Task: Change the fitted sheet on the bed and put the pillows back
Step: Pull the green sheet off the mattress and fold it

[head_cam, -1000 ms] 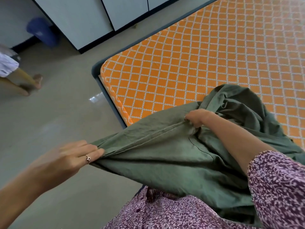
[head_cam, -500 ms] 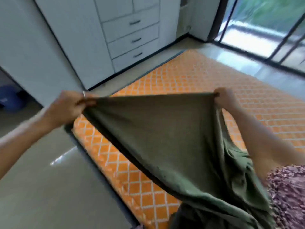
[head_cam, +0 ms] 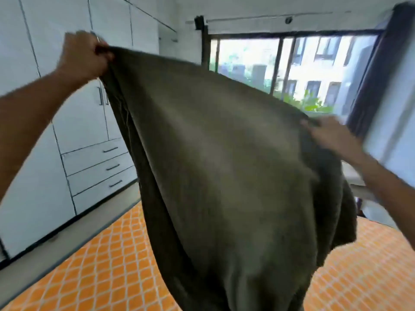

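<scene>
Orange, with a white lattice print, the bare mattress fills the lower part of the frame. White wardrobe doors and drawers line the left side, and a wide window sits upper right. In front of all this you hold the olive green fitted sheet up in the air, and it takes up most of the centre, hanging in loose folds down to the bottom edge. It looks soft, light and limp, so it will likely billow and sag. Take hold along the top hem near the corners. Your left hand, upper left, is clenched around one end of that hem. Your right hand, lower at centre right, is blurred but seems to pinch the other end.
</scene>
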{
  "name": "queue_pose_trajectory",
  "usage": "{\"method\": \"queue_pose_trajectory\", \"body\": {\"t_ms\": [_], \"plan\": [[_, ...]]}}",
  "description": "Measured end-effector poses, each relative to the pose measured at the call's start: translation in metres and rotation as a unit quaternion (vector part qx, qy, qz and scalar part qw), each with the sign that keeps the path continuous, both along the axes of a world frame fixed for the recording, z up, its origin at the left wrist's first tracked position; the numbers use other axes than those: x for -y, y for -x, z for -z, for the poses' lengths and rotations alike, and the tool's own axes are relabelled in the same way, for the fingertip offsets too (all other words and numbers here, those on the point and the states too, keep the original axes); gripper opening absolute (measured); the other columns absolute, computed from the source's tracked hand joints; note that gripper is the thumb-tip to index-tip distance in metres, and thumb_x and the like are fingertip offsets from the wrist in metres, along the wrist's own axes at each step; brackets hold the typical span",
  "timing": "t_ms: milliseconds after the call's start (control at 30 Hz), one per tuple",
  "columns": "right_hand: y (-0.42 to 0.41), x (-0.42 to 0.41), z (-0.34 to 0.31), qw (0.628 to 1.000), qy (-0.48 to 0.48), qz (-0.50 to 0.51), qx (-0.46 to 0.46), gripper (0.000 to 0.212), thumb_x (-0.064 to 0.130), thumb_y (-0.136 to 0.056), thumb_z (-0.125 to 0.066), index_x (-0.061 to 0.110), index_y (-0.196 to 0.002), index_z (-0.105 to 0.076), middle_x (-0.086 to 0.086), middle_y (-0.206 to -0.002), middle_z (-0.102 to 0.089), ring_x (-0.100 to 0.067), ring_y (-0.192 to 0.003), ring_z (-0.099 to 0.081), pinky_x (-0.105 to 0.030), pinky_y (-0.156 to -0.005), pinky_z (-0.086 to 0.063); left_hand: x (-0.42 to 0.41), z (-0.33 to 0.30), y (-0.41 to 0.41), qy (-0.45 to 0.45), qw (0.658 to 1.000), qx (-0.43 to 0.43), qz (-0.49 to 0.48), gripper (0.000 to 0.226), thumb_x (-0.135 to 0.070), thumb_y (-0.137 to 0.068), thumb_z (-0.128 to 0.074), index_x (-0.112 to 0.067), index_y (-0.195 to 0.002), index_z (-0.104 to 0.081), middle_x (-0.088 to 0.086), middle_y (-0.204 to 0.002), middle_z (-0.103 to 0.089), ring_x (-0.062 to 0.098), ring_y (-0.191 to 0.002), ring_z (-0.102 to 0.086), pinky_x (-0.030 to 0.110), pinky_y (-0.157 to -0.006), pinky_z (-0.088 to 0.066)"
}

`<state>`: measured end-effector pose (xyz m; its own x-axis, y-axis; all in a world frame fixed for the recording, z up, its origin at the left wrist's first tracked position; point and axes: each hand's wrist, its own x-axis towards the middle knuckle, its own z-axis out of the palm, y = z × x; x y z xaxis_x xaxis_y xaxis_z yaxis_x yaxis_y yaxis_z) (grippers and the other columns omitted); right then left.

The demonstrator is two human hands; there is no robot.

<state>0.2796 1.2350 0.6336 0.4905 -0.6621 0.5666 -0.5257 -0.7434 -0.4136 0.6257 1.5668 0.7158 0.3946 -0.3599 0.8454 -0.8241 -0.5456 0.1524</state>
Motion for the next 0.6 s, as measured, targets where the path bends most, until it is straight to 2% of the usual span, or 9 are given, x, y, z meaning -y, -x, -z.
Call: {"method": "queue_pose_trajectory", "body": {"t_ms": [67,133,200,300,367,433,500,533,600], "plan": [[0.011,0.002,0.021,1.000,0.010,0.011,-0.016,0.035,0.024,-0.099,-0.050,-0.008,-0.096,-0.063,-0.025,-0.084,-0.060,-0.042,-0.094,-0.059,-0.035,-0.074,-0.035,0.007,0.011,0.001,-0.046,0.998,-0.035,-0.004,0.030,-0.005,-0.091,-0.060,0.011,-0.115,-0.061,0.035,-0.109,-0.062,0.047,-0.104,-0.057,0.047,-0.095,-0.043],[0.020,0.009,-0.008,0.997,0.057,0.042,0.021,0.036,0.023,-0.098,-0.051,-0.011,-0.096,-0.064,-0.032,-0.092,-0.062,-0.045,-0.094,-0.059,-0.040,-0.078,-0.039,0.021,0.004,-0.001,-0.037,0.998,-0.054,0.020,0.033,-0.007,-0.090,-0.062,0.011,-0.117,-0.061,0.034,-0.112,-0.062,0.046,-0.106,-0.058,0.044,-0.095,-0.044],[0.031,0.013,-0.062,0.989,0.099,0.074,0.076,0.037,0.024,-0.098,-0.052,-0.012,-0.098,-0.064,-0.034,-0.097,-0.062,-0.045,-0.097,-0.059,-0.042,-0.083,-0.042,0.035,-0.023,-0.001,0.044,0.995,-0.059,0.065,0.031,-0.007,-0.090,-0.061,0.011,-0.116,-0.061,0.033,-0.112,-0.062,0.041,-0.105,-0.060,0.033,-0.090,-0.045],[0.048,0.007,-0.131,0.976,0.159,0.072,0.130,0.038,0.027,-0.097,-0.054,-0.010,-0.099,-0.063,-0.026,-0.094,-0.063,-0.033,-0.093,-0.059,-0.037,-0.075,-0.038,0.049,-0.069,-0.008,0.130,0.985,-0.049,0.104,0.028,-0.007,-0.089,-0.060,0.011,-0.111,-0.063,0.031,-0.108,-0.063,0.013,-0.082,-0.064,0.008,-0.066,-0.041],[0.056,0.000,-0.136,0.980,0.146,0.057,0.125,0.045,0.036,-0.095,-0.056,-0.007,-0.102,-0.064,-0.020,-0.093,-0.063,-0.028,-0.090,-0.059,-0.034,-0.074,-0.041,0.052,-0.079,-0.010,0.116,0.987,-0.031,0.105,0.026,-0.005,-0.089,-0.062,0.011,-0.108,-0.065,0.032,-0.104,-0.063,0.026,-0.086,-0.061,0.011,-0.067,-0.043],[0.063,-0.005,-0.101,0.997,0.077,0.024,0.008,0.070,0.065,-0.081,-0.057,0.000,-0.104,-0.068,-0.018,-0.097,-0.068,-0.030,-0.091,-0.064,-0.039,-0.083,-0.049,0.053,-0.065,-0.020,0.091,0.992,-0.020,0.090,0.023,-0.004,-0.088,-0.062,0.013,-0.104,-0.066,0.032,-0.098,-0.064,0.039,-0.089,-0.060,0.028,-0.077,-0.044],[0.071,-0.012,-0.039,0.989,-0.011,-0.023,-0.149,0.084,0.085,-0.065,-0.051,0.012,-0.103,-0.070,-0.007,-0.097,-0.071,-0.015,-0.086,-0.066,-0.035,-0.083,-0.051,0.056,-0.043,-0.031,0.057,0.995,-0.021,0.078,0.023,-0.005,-0.088,-0.063,0.013,-0.103,-0.067,0.033,-0.097,-0.064,0.046,-0.094,-0.060,0.041,-0.086,-0.043],[0.076,-0.014,-0.005,0.977,-0.045,-0.035,-0.207,0.079,0.083,-0.067,-0.051,0.015,-0.102,-0.070,-0.003,-0.095,-0.071,-0.011,-0.084,-0.065,-0.031,-0.082,-0.050,0.060,-0.031,-0.034,0.036,0.996,-0.030,0.077,0.024,-0.006,-0.088,-0.064,0.012,-0.103,-0.067,0.034,-0.099,-0.064,0.047,-0.096,-0.060,0.044,-0.090,-0.042],[0.080,-0.014,0.032,0.965,-0.028,-0.019,-0.259,0.060,0.069,-0.079,-0.056,0.013,-0.098,-0.070,-0.005,-0.091,-0.071,-0.017,-0.086,-0.066,-0.029,-0.079,-0.046,0.071,-0.021,-0.039,-0.008,0.996,-0.033,0.084,0.026,-0.005,-0.086,-0.066,0.013,-0.105,-0.067,0.035,-0.101,-0.064,0.049,-0.099,-0.059,0.046,-0.092,-0.042]]}}
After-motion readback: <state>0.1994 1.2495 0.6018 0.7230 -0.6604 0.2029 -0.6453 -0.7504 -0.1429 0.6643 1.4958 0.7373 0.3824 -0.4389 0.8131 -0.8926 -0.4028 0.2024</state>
